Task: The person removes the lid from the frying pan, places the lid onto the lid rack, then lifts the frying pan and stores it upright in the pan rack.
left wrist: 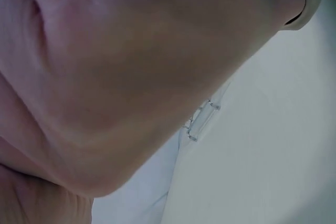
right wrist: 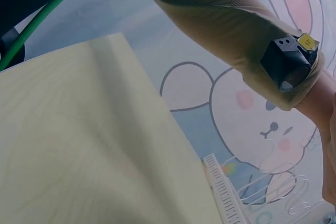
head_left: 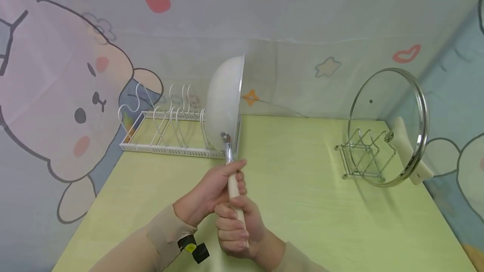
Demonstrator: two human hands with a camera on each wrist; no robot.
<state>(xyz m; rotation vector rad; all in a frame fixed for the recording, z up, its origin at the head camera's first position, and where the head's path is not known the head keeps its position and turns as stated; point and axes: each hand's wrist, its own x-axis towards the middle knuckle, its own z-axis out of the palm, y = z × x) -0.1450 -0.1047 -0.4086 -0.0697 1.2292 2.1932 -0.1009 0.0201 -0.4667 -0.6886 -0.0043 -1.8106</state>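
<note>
A white wok (head_left: 223, 100) is turned on its side, its rim facing right, at the right end of a white wire dish rack (head_left: 177, 151). Its cream handle (head_left: 233, 186) with a metal neck points toward me. My left hand (head_left: 211, 190) holds the upper part of the handle, thumb laid across it. Just below, my right hand (head_left: 242, 230) wraps its fingers around the lower handle. Skin fills much of the left wrist view, hiding the handle there. The right wrist view catches the left sleeve (right wrist: 226, 30) and one end of the rack.
On the right, a glass lid (head_left: 385, 133) with a steel rim and cream handle (head_left: 406, 150) stands upright in a small metal wire rack (head_left: 363, 175). The pale green table (head_left: 295, 205) meets a cartoon-print cloth (head_left: 283, 20) behind and at both sides.
</note>
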